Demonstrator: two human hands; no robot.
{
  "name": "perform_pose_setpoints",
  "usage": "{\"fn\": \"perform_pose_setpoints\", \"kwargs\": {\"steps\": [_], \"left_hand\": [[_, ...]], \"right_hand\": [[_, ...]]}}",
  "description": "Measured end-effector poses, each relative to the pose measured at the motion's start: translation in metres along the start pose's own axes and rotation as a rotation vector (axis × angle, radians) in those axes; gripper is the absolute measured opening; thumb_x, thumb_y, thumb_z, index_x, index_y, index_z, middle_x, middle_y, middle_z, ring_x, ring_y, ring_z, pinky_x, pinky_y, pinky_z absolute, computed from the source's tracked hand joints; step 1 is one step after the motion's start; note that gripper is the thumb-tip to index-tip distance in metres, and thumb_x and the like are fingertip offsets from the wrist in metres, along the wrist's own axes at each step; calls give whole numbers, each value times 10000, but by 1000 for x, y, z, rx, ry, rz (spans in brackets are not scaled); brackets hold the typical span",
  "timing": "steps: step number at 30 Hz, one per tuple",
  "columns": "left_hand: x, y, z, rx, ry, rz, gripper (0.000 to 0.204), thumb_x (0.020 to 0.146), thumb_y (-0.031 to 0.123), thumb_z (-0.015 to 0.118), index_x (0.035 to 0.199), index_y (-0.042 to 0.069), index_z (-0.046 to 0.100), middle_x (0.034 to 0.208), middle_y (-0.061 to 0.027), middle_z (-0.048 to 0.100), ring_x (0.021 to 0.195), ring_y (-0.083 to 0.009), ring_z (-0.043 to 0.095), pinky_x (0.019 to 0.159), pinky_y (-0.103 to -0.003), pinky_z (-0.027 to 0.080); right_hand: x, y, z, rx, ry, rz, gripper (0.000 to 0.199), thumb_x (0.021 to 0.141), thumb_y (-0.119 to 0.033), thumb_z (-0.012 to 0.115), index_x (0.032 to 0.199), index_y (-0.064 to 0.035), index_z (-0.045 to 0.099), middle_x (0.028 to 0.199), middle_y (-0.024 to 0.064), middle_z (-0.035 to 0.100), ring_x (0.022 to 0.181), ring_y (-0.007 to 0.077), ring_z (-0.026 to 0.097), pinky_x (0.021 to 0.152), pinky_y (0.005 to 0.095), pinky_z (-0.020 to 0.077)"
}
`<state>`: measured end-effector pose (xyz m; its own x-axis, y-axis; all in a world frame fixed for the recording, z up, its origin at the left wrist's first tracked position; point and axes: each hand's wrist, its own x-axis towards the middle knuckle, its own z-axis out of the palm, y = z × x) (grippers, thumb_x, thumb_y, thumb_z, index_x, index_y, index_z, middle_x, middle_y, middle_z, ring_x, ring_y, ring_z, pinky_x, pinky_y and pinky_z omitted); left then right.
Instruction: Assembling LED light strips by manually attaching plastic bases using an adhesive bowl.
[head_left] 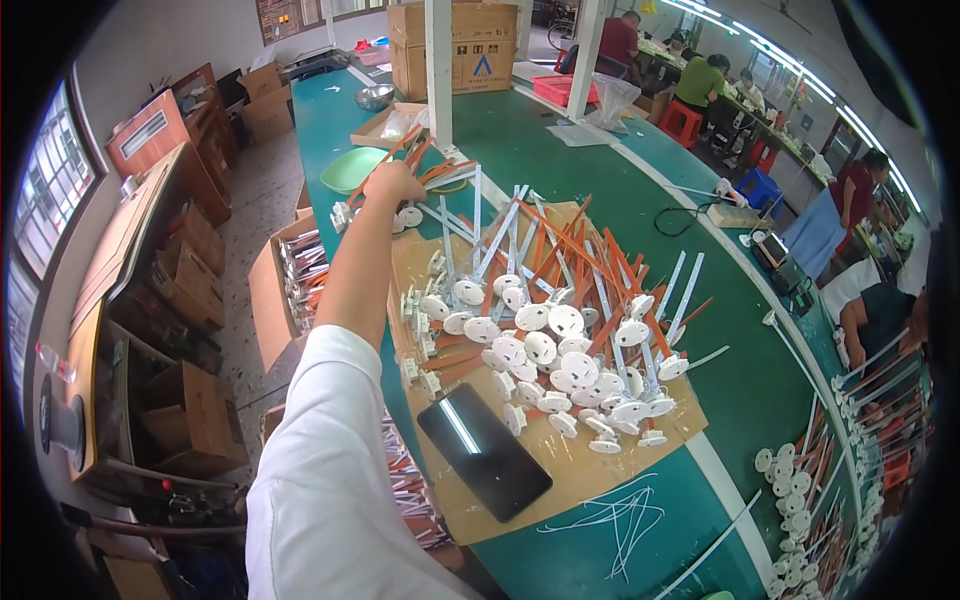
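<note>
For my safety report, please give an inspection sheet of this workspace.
Surface: green table, cardboard sheet on it.
Job's things: orange rods under the left hand; pile of white discs with rods.
Clutter: phone, green plate, metal bowl.
Hands: left hand reaches far, closed on orange rods; right hand not in view.
Cables: black cable.
Surroundings: boxes on floor, people at another table.

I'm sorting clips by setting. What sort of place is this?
Most likely a small factory assembly floor: a long green workbench heaped with white disc parts on orange and white rods, cardboard cartons, and other workers seated along benches.
</note>
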<state>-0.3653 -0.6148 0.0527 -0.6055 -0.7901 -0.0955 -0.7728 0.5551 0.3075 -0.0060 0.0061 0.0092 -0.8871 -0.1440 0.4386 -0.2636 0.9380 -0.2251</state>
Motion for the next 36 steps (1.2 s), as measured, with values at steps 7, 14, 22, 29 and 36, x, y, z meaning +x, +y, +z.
{"fn": "perform_pose_setpoints", "kwargs": {"steps": [7,14,22,29,36], "left_hand": [[-20,5,-1,335,320,-67,618,618,418,706,1156,117,661,1269,-70,592,1204,-266,532,1032,-426,321],[-21,0,-2,273,117,-79,562,659,359,683,1168,129,628,1157,-69,649,1123,-275,581,1006,-457,319],[-11,2,2,299,134,73,488,684,256,709,1146,110,651,1173,-89,642,1089,-274,619,945,-439,435],[-12,1,1,199,71,63,452,702,256,697,1131,117,665,1163,-102,644,1061,-260,641,808,-405,540],[8,-17,-12,128,-75,82,623,693,462,706,1200,107,633,1241,-142,602,1084,-304,619,900,-413,493]], "right_hand": [[-2,-1,-6,-52,-87,55,357,764,-326,695,957,-34,623,738,133,516,565,304,499,496,416,419],[-4,2,-6,-11,-63,10,333,766,-300,696,964,-42,622,691,93,481,515,255,471,455,372,394],[3,-5,-7,22,-10,13,331,768,-284,705,967,-33,622,691,92,485,524,250,465,462,372,388],[-2,1,-7,43,-60,30,354,756,-278,707,983,-20,621,706,105,488,549,268,476,476,394,385],[-4,0,-6,-23,-119,74,372,741,-274,712,1013,-36,623,816,136,536,606,305,522,533,422,436]]}}
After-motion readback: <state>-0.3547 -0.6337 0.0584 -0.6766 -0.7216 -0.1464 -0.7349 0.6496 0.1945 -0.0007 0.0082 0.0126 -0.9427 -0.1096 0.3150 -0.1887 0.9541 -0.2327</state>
